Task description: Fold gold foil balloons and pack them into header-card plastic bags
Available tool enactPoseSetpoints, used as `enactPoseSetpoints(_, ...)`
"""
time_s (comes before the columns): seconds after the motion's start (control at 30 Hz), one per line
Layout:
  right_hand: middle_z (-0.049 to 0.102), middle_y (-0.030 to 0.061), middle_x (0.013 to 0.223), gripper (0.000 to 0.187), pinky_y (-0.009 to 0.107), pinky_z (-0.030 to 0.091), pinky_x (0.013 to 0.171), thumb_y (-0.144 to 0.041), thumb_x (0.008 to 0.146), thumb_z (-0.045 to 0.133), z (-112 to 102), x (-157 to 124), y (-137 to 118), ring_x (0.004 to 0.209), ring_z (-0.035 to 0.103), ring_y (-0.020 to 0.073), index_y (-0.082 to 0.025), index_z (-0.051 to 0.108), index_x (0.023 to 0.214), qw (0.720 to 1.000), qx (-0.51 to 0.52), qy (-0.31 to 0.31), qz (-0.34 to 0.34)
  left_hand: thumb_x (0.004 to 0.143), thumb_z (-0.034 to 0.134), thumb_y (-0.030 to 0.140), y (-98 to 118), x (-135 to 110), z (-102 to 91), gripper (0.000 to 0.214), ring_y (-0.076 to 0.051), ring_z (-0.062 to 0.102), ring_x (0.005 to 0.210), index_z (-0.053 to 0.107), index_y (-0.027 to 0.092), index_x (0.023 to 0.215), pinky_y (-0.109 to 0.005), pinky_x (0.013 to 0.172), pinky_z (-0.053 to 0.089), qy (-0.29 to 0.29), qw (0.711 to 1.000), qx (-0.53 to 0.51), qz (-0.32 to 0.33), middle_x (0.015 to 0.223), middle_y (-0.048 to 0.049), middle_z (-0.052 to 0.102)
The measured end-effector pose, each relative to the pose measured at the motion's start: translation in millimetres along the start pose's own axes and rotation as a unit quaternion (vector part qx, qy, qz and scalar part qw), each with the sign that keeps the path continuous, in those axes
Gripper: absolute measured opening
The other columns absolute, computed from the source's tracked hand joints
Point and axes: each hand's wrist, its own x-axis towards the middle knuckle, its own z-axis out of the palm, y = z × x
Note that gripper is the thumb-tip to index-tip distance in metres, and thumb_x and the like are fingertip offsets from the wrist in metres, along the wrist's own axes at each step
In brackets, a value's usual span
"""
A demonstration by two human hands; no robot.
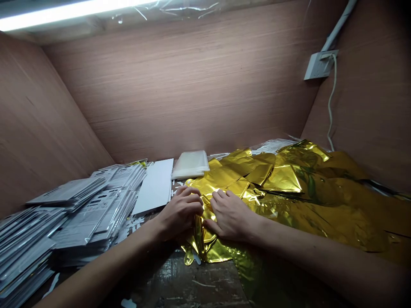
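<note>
Shiny gold foil (217,252) lies crumpled and folded on the dark tabletop in front of me. My left hand (183,210) has its fingers curled over a folded edge of it, and the fingertips are partly hidden. Close by on the right, my right hand (231,216) rests palm down on the foil, thumb apart from the fingers. A thin gold strip with a rounded end (189,258) hangs below the left hand. Behind both hands spreads a loose heap of gold foil pieces (282,179).
Stacks of printed cards in clear sleeves (93,214) fill the left side. Beside them lie a white board (154,185) and a pile of clear bags (191,164). White scraps (128,303) dot the tabletop (205,284). A socket box (321,65) with a cable hangs on the wooden wall.
</note>
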Motion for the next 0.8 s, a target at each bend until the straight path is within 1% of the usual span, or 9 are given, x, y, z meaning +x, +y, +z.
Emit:
enactPoseSetpoints(0.1, 0.066, 0.0169, 0.100, 0.055, 0.046, 0.046, 0.088, -0.055, 0.102, 0.040, 2, 0, 0, 0.097, 0.058, 0.0326, -0.009, 0.070, 0.103, 1.000, 0.006, 0.002, 0.000, 0.075, 0.050, -0.002, 6, 9, 8.6, 0.025, -0.023, 0.056, 0.098, 0.060, 0.021, 0.076, -0.042, 0.097, 0.039, -0.002, 1.000, 0.013, -0.027, 0.081, -0.0008, 0.069)
enactPoseSetpoints(0.23, 0.066, 0.0162, 0.102, 0.048, 0.046, 0.045, 0.090, -0.051, 0.100, 0.043, 5, 0, 2, 0.096, 0.057, 0.0318, -0.010, 0.068, 0.104, 1.000, 0.021, 0.014, -0.002, 0.070, 0.052, -0.001, 10, 18, 20.5, 0.025, -0.025, 0.052, 0.094, 0.056, 0.021, 0.081, -0.042, 0.091, 0.042, 0.009, 0.998, 0.011, -0.060, 0.086, -0.0023, 0.064)
enactPoseSetpoints(0.37, 0.065, 0.0156, 0.099, 0.043, 0.046, 0.046, 0.087, -0.047, 0.098, 0.045, 5, 0, 2, 0.094, 0.056, 0.0317, -0.011, 0.068, 0.103, 1.000, 0.012, 0.008, -0.006, 0.079, 0.046, 0.000, 16, 13, 27.3, 0.028, -0.024, 0.053, 0.101, 0.054, 0.019, 0.097, -0.038, 0.089, 0.048, 0.067, 0.992, -0.002, -0.106, 0.109, -0.0096, 0.059)
enactPoseSetpoints(0.43, 0.064, 0.0156, 0.096, 0.042, 0.046, 0.046, 0.085, -0.046, 0.097, 0.046, 4, 0, 1, 0.092, 0.056, 0.0321, -0.011, 0.069, 0.100, 1.000, 0.000, 0.003, -0.008, 0.085, 0.041, 0.000, 25, 6, 26.3, 0.026, -0.022, 0.056, 0.100, 0.053, 0.019, 0.099, -0.035, 0.087, 0.051, 0.087, 0.988, -0.030, -0.121, 0.112, -0.0107, 0.058)
enactPoseSetpoints(0.5, 0.064, 0.0160, 0.096, 0.042, 0.046, 0.047, 0.084, -0.046, 0.096, 0.048, 4, 0, 1, 0.092, 0.056, 0.0323, -0.010, 0.069, 0.100, 1.000, -0.006, 0.002, -0.006, 0.092, 0.040, 0.004, 38, -3, 23.1, 0.021, -0.020, 0.059, 0.095, 0.054, 0.020, 0.094, -0.034, 0.086, 0.052, 0.087, 0.985, -0.068, -0.133, 0.106, -0.0085, 0.060)
enactPoseSetpoints(0.57, 0.064, 0.0175, 0.098, 0.044, 0.046, 0.047, 0.085, -0.047, 0.096, 0.049, 3, 0, 1, 0.094, 0.056, 0.0330, -0.009, 0.069, 0.101, 1.000, -0.012, -0.006, -0.008, 0.096, 0.048, 0.016, 52, -10, 19.9, 0.009, -0.022, 0.062, 0.095, 0.057, 0.020, 0.098, -0.037, 0.088, 0.052, 0.087, 0.977, -0.087, -0.174, 0.104, -0.0076, 0.063)
enactPoseSetpoints(0.6, 0.064, 0.0184, 0.099, 0.045, 0.047, 0.046, 0.085, -0.048, 0.096, 0.049, 4, 0, 1, 0.095, 0.056, 0.0335, -0.009, 0.070, 0.101, 1.000, -0.016, -0.010, -0.009, 0.095, 0.055, 0.023, 58, -12, 19.0, 0.010, -0.023, 0.062, 0.096, 0.057, 0.019, 0.104, -0.039, 0.088, 0.053, 0.094, 0.970, -0.084, -0.205, 0.105, -0.0080, 0.064)
enactPoseSetpoints(0.67, 0.064, 0.0197, 0.100, 0.047, 0.047, 0.046, 0.085, -0.048, 0.097, 0.047, 4, 0, 0, 0.096, 0.056, 0.0342, -0.008, 0.071, 0.101, 1.000, -0.023, -0.016, -0.012, 0.090, 0.065, 0.032, 66, -13, 18.7, 0.028, -0.025, 0.064, 0.093, 0.057, 0.018, 0.112, -0.040, 0.084, 0.054, 0.108, 0.956, -0.073, -0.262, 0.104, -0.0089, 0.065)
enactPoseSetpoints(0.8, 0.064, 0.0185, 0.096, 0.046, 0.047, 0.046, 0.084, -0.048, 0.098, 0.045, 3, 0, -1, 0.094, 0.056, 0.0339, -0.009, 0.071, 0.099, 1.000, -0.027, -0.012, -0.010, 0.083, 0.062, 0.021, 67, -6, 20.4, 0.019, -0.019, 0.063, 0.067, 0.060, 0.018, 0.102, -0.034, 0.065, 0.051, 0.100, 0.947, -0.095, -0.289, 0.083, -0.0028, 0.066)
